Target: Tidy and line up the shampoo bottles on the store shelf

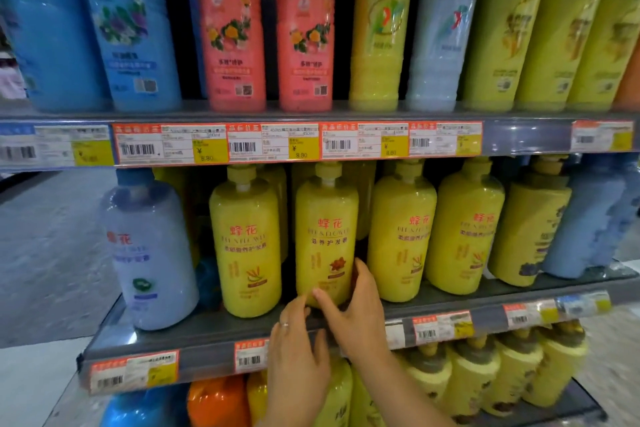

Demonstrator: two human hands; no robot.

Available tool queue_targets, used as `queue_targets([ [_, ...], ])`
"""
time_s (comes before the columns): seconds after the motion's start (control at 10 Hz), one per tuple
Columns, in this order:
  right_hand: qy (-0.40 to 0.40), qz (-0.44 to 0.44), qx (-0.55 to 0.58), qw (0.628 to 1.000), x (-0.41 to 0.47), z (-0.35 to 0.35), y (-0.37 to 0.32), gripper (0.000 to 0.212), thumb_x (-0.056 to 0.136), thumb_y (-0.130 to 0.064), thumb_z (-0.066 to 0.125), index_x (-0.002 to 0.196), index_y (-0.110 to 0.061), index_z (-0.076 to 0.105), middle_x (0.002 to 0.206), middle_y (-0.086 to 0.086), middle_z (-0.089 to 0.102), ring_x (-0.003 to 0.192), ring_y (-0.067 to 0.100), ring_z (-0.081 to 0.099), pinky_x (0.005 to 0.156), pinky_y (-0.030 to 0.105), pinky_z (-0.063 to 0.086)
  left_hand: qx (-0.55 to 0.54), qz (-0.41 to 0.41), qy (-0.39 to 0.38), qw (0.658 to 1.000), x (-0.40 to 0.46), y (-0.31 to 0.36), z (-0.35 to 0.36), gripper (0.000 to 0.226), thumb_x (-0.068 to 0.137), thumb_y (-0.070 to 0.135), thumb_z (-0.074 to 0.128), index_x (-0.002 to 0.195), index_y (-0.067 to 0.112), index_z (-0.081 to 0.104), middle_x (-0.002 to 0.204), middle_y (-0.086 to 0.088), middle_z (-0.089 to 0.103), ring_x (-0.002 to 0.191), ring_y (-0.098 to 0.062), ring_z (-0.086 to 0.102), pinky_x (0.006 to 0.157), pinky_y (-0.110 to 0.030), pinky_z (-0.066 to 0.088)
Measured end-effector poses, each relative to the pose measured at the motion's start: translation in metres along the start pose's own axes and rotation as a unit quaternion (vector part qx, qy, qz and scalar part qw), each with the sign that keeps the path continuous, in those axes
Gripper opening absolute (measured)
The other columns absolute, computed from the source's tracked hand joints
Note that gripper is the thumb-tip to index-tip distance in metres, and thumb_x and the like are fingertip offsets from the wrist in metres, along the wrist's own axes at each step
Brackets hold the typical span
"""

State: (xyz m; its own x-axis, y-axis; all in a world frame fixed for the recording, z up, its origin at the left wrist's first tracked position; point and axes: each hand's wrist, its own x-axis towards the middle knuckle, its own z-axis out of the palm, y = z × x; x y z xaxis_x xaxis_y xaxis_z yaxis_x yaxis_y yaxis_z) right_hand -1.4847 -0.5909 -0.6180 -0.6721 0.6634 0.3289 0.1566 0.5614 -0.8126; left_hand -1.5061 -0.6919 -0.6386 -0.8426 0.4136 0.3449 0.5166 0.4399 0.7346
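A yellow pump bottle [325, 229] with red lettering stands upright in the middle of the middle shelf [214, 340]. My right hand [356, 315] grips its lower right side, thumb across the front near the base. My left hand [298, 354], with a ring, touches the bottle's base at its lower left with its fingertips. Another yellow bottle [247, 246] stands just left of it, and two more yellow bottles [401, 232] [464, 232] stand to the right. A pale blue bottle [152, 253] stands at the shelf's left end.
The top shelf holds tall blue, pink [232, 28], yellow and pale bottles in a row. Price tags [214, 142] line the shelf edges. The bottom shelf holds more yellow bottles [502, 371] plus orange and blue ones. Grey floor lies to the left.
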Motion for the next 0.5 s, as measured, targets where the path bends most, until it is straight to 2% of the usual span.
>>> queue_targets([
  [0.1,-0.004,0.001,0.014,1.0,0.001,0.0,-0.001,0.083,0.077,-0.048,0.067,0.141,-0.014,0.027,0.137,0.003,0.041,0.129,0.015,0.038,0.105,0.029,0.035,-0.017,-0.018,0.026,0.999,0.001,0.002,0.003,0.05,0.087,0.017,0.059,0.133,0.018,0.04,0.126,0.004,0.049,0.115,-0.011,0.049,0.092,-0.019,0.034],
  [0.2,-0.032,0.012,0.0,0.999,0.007,-0.004,0.0,0.08,0.074,-0.052,0.064,0.136,-0.009,0.036,0.127,0.007,0.049,0.121,0.019,0.045,0.101,0.037,0.042,-0.035,-0.022,0.046,0.998,0.002,0.008,0.002,0.041,0.086,0.028,0.056,0.124,0.014,0.05,0.114,0.001,0.055,0.107,-0.017,0.055,0.091,-0.03,0.043],
  [0.3,-0.087,0.047,-0.01,0.995,0.013,-0.014,-0.004,0.084,0.07,-0.059,0.057,0.133,-0.007,0.038,0.122,0.01,0.052,0.116,0.022,0.05,0.097,0.038,0.045,-0.041,-0.031,0.01,0.999,-0.001,0.011,-0.007,0.05,0.081,0.042,0.044,0.119,0.011,0.055,0.112,-0.005,0.058,0.103,-0.018,0.055,0.09,-0.033,0.045],
  [0.4,-0.146,0.051,-0.058,0.986,0.011,-0.023,-0.013,0.074,0.077,-0.04,0.066,0.135,-0.004,0.036,0.128,0.014,0.047,0.122,0.026,0.044,0.1,0.034,0.04,-0.024,-0.039,-0.09,0.995,0.005,0.018,-0.025,0.044,0.084,0.037,0.048,0.116,0.008,0.057,0.115,-0.008,0.058,0.107,-0.023,0.055,0.092,-0.032,0.043],
  [0.5,-0.164,0.039,-0.141,0.975,-0.003,-0.041,-0.027,0.066,0.085,-0.022,0.062,0.139,0.001,0.031,0.143,0.018,0.033,0.134,0.03,0.031,0.11,0.034,0.027,0.006,-0.073,-0.166,0.983,0.016,0.035,-0.051,0.035,0.09,0.021,0.053,0.123,0.007,0.054,0.13,-0.009,0.052,0.12,-0.023,0.049,0.095,-0.021,0.033],
])
